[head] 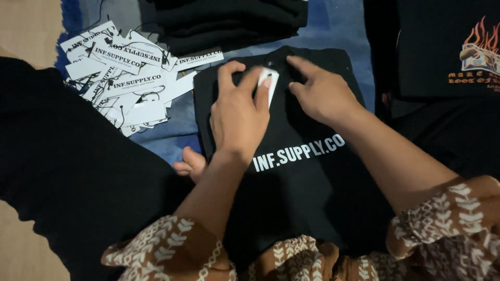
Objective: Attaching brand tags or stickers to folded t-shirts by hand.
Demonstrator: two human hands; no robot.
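The left hand [237,112] is pinching a white tag [267,83] at the collar of the folded black shirt [307,177] while the open-fingered right hand [323,93] is pressing the cloth, and fastening the tag probably needs steady fingers.

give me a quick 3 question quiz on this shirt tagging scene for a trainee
1. True or false: both hands rest on the folded black shirt.
2. What does the left hand pinch near the shirt's collar?
   A. a small white tag
   B. scissors
   C. a marker pen
3. On which side of the folded shirt does the pile of loose white tags lie, left or right in the picture?

Key
1. True: the right hand presses the collar area beside the left.
2. A
3. Left, on the blue cloth, below the stack of black shirts.
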